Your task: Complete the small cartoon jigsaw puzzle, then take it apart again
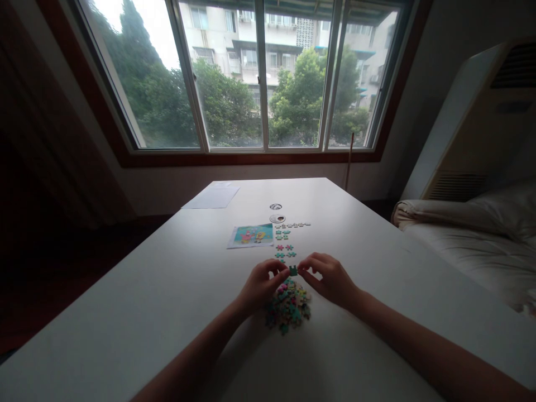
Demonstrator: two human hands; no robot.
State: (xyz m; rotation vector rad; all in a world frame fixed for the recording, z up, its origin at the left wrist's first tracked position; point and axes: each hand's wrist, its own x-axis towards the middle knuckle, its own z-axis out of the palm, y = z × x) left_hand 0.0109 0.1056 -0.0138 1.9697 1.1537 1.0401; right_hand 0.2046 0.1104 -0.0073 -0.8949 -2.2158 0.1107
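"Green, the piece (293,271) up front. Who has it?"

"Both. The left hand (264,281) pinches its left edge between thumb and fingers, and the right hand (330,276) pinches the right edge the same way."

"Where is it exactly?"

"Just past the far side of the pile (288,307), at the near end of the rows (285,247). The pile is a loose heap, mostly green and teal, with some pink, yellow and pale bits. It lies between the forearms."

"And the rows?"

"Small pieces laid out in short lines, running away from the hands. Teal and pink ones lie nearer, paler ones at the far end, where one line stretches off to the right."

"What's beside them?"

"A card (251,237) on the left, flat, with a bright cartoon on a blue ground. Beyond the rows lie two round things, a near disc (277,218) and a far disc (276,206); their markings are too small to read."

"Anything else on the table (146,312)?"

"Pale paper (211,196) at the far left corner."

"And around it?"

"A window (262,153) straight ahead with trees (299,84) outside, a thin stick (349,162) upright near its right end, and a pale sofa (456,240) on the right."
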